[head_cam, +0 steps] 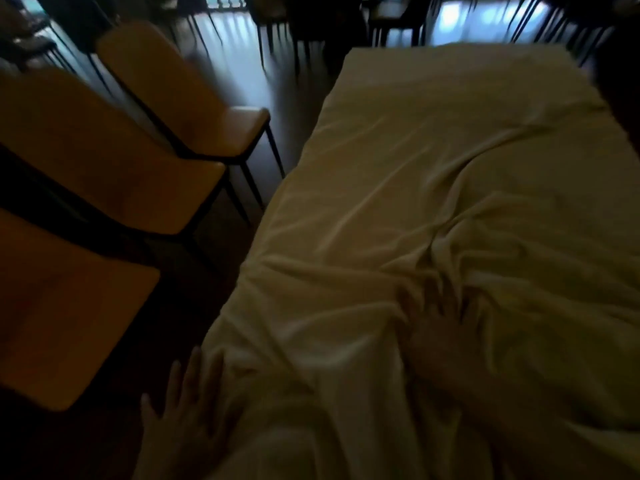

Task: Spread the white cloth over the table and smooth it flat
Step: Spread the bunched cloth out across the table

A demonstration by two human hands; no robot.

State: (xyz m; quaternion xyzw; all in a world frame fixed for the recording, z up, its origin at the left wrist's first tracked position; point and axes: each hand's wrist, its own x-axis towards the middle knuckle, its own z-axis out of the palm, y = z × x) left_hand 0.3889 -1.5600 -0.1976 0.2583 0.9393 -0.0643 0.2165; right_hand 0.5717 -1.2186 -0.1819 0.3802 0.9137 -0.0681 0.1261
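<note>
The white cloth [433, 161] covers the long table and hides the tabletop completely. Its far half lies fairly flat; the near half is bunched into folds and creases. My right hand [440, 327] presses flat on the cloth among the wrinkles near the table's middle, fingers spread. My left hand [187, 410] hovers with fingers apart at the cloth's hanging left edge, near the front corner, holding nothing. The scene is dim and slightly blurred.
Three tan chairs with dark legs stand close along the table's left side: one at the front [62, 306], one in the middle [114, 161], one farther back [194, 109]. More dark chairs and tables fill the back of the room.
</note>
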